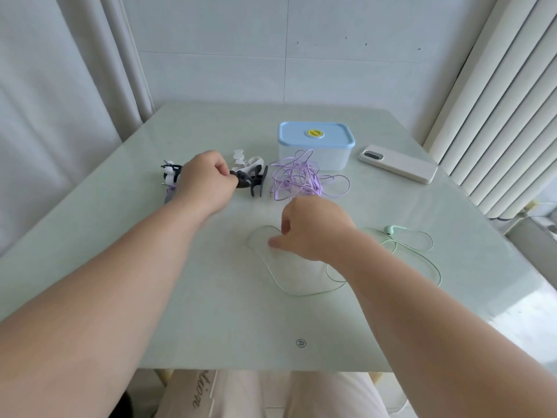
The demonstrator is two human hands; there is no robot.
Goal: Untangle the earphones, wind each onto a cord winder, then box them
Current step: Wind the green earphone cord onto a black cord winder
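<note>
A dark cord winder [244,180] is pinched by the left hand [205,182], the green earphone cord [301,293] by the right hand [313,230]. Winding is likely to be started next.

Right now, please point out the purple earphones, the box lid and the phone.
purple earphones [298,176], head view, middle of the tangle.
box lid [339,134], head view, blue top beside the yellow sticker.
phone [398,164], head view, middle of its pale back.
</note>
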